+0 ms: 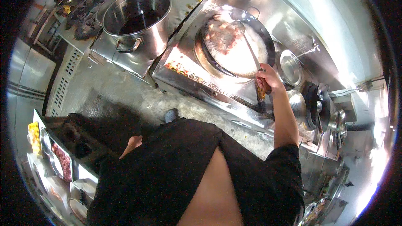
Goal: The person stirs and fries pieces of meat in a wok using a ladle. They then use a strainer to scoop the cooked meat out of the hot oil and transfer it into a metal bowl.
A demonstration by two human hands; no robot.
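Note:
My right hand (267,78) grips the wooden handle of a long metal ladle (251,49), whose head rests among food in a big wok (270,37) on the steel stove. Pieces of food (221,37) lie in pale, foamy liquid on the wok's left side; glare hides part of the contents. Against the stove's front edge, just below the hand, is a second wooden handle (261,92). My left hand (134,142) hangs low beside my dark clothing, far from the stove, only partly visible; whether it holds anything cannot be told.
A tall steel pot (150,42) of dark liquid stands left of the stove. Metal bowls (290,67) and dark pans (314,106) stand right of the wok. Food scraps (179,69) lie along the stove's front. A tray of red food (62,160) is at lower left.

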